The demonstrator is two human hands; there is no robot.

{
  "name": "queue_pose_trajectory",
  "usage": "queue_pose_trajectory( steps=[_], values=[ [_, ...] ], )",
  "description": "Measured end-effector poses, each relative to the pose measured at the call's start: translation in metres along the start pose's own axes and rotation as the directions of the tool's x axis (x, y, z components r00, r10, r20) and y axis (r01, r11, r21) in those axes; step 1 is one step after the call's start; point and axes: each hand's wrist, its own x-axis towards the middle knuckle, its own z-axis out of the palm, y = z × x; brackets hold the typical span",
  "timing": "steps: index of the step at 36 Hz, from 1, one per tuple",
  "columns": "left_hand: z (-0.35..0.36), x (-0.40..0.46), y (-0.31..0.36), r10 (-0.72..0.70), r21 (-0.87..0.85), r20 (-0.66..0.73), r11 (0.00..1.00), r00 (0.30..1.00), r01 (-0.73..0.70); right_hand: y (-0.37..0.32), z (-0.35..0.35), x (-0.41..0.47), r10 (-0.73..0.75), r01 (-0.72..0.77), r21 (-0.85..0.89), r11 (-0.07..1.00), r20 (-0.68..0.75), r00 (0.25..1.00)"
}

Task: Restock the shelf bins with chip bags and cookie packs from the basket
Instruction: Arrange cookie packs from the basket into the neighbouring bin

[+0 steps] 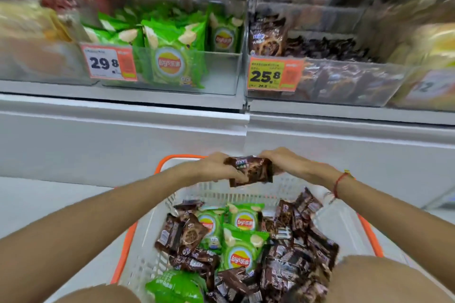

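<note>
A brown cookie pack (251, 170) hangs above the far end of the basket (339, 224), held between both hands. My left hand (216, 165) grips its left edge and my right hand (283, 161) grips its right edge. Below, the white basket with an orange rim holds several green chip bags (240, 251) and several brown cookie packs (302, 248). On the shelf, a clear bin on the left (221, 74) holds green chip bags (172, 56). The clear bin to its right (349, 81) holds brown cookie packs (268, 37).
Price tags reading 29.8 (108, 63) and 25.8 (274, 74) hang on the bin fronts. A grey shelf ledge (147, 125) runs between the bins and the basket. Other blurred bins stand to the far left and right. My knees flank the basket.
</note>
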Motion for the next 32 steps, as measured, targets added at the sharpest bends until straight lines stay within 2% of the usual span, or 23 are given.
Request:
queue_pose_trajectory(
  steps=[4,7,12,14,17,21,24,26,29,32],
  values=[
    [-0.02,-0.007,0.045,0.074,-0.156,-0.086,0.984,0.993,-0.087,-0.013,-0.04,-0.02,0.026,-0.002,0.149,0.989,-0.161,0.987],
    [-0.027,-0.009,0.073,0.156,-0.21,-0.143,0.96,0.977,-0.184,-0.026,-0.068,-0.036,0.018,0.034,0.194,0.98,-0.26,0.965],
    [-0.027,-0.005,0.105,0.288,-0.167,-0.209,0.931,0.935,-0.324,-0.05,-0.107,-0.064,-0.211,0.259,0.093,0.961,-0.354,0.911],
    [-0.025,-0.002,0.118,0.351,-0.171,-0.274,0.898,0.895,-0.405,-0.06,-0.122,-0.068,-0.3,0.335,0.057,0.94,-0.327,0.896],
    [-0.024,0.003,0.142,0.425,-0.222,-0.378,0.821,0.823,-0.526,-0.076,-0.145,-0.072,-0.413,0.402,-0.097,0.911,-0.265,0.871],
    [-0.033,0.014,0.166,0.42,-0.241,-0.515,0.766,0.747,-0.596,-0.089,-0.175,-0.068,-0.537,0.466,-0.276,0.84,-0.307,0.786],
    [-0.045,0.024,0.174,0.394,-0.262,-0.568,0.746,0.723,-0.612,-0.098,-0.191,-0.058,-0.572,0.454,-0.37,0.811,-0.336,0.749],
    [-0.058,0.03,0.173,0.405,-0.131,-0.641,0.779,0.652,-0.613,-0.104,-0.2,-0.048,-0.583,0.449,-0.381,0.808,-0.415,0.698],
    [-0.086,0.034,0.164,0.442,0.216,-0.734,0.871,0.515,-0.44,-0.115,-0.208,-0.029,-0.587,0.45,-0.378,0.81,-0.531,0.611],
    [-0.109,0.04,0.151,0.457,0.377,-0.704,0.889,0.544,-0.259,-0.13,-0.206,-0.007,-0.574,0.448,-0.36,0.819,-0.535,0.62]
  ],
)
